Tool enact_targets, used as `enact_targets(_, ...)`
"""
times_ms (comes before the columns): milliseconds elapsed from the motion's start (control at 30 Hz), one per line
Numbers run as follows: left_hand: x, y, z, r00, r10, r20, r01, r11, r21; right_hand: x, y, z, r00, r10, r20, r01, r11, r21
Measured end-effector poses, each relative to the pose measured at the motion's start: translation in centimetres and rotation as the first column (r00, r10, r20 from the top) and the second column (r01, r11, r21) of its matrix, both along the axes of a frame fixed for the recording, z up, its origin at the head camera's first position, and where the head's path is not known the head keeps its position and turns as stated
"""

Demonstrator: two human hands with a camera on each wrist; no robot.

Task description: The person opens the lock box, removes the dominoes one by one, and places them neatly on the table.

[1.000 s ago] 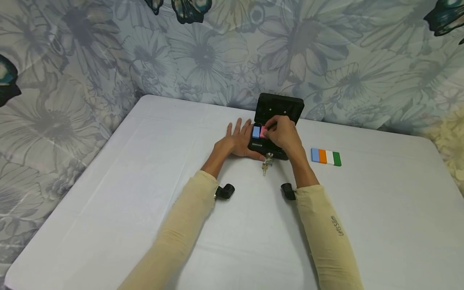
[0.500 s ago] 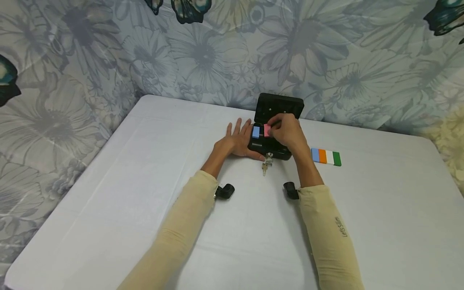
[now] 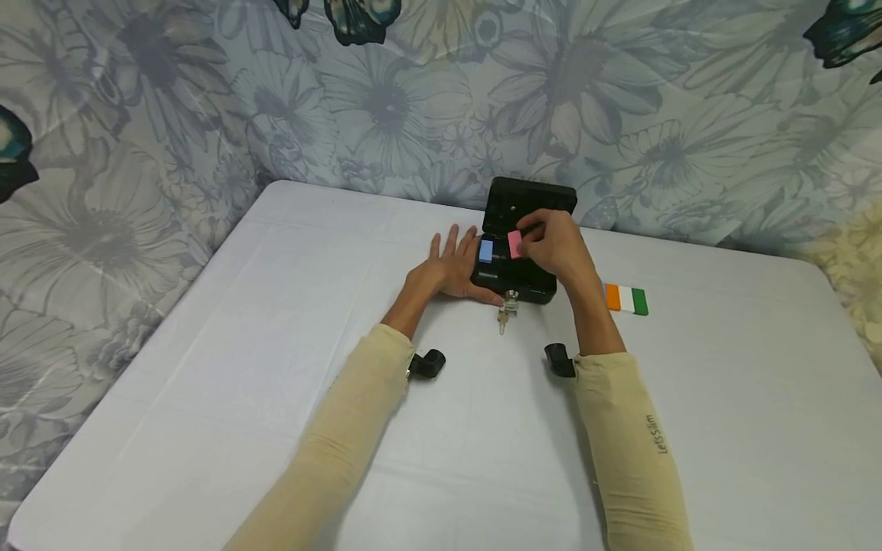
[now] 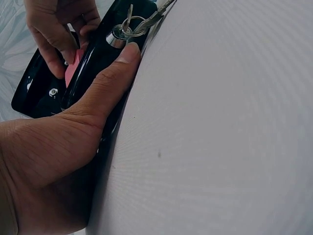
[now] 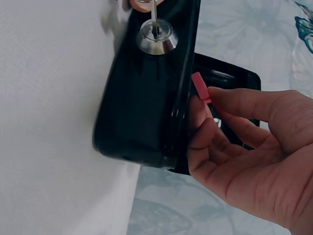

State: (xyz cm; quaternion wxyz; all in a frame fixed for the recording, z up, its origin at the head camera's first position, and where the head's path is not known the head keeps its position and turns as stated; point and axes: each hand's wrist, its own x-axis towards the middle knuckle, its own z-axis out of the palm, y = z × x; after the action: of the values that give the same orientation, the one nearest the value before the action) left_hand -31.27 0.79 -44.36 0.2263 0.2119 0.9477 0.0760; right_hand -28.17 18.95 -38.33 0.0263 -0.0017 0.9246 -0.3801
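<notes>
A black metal lockbox (image 3: 530,287) stands at the table's far edge with its lid (image 3: 506,200) raised. My left hand (image 3: 448,274) lies along its left side, fingers spread and straight; in the left wrist view the thumb (image 4: 105,88) rests along the box's front, near the lock (image 4: 116,38). My right hand (image 3: 560,245) pinches a small pink tile (image 3: 514,245) over the box, between thumb and fingers. The right wrist view shows the pink tile (image 5: 200,87) tilted near the front rim. A blue tile (image 3: 486,251) sits at the left inside the box.
Keys (image 3: 503,320) hang from the front lock. Orange (image 3: 612,298), white (image 3: 626,299) and green (image 3: 641,301) tiles lie side by side on the white table, right of the box, partly behind the right forearm. A patterned cloth (image 3: 386,107) rises behind the table.
My right hand has moved rightward with the pink tile, away from the blue tile inside the box. The right forearm now covers most of the blue tile on the table. My left hand stays put.
</notes>
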Motion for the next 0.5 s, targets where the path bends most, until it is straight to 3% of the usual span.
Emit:
enact_targets(300,-1.1,0.3,-1.4,1.000,0.007,0.000,-0.007,1.000,-0.019,0.0,0.6,0.2,1.000,0.009,0.025,-0.009,1.000,-0.006)
enact_targets(500,-0.2,0.0,-0.5,1.000,-0.007,-0.021,0.007,1.000,-0.017,0.0,0.8,0.3,1.000,0.004,0.030,-0.004,1.000,-0.017)
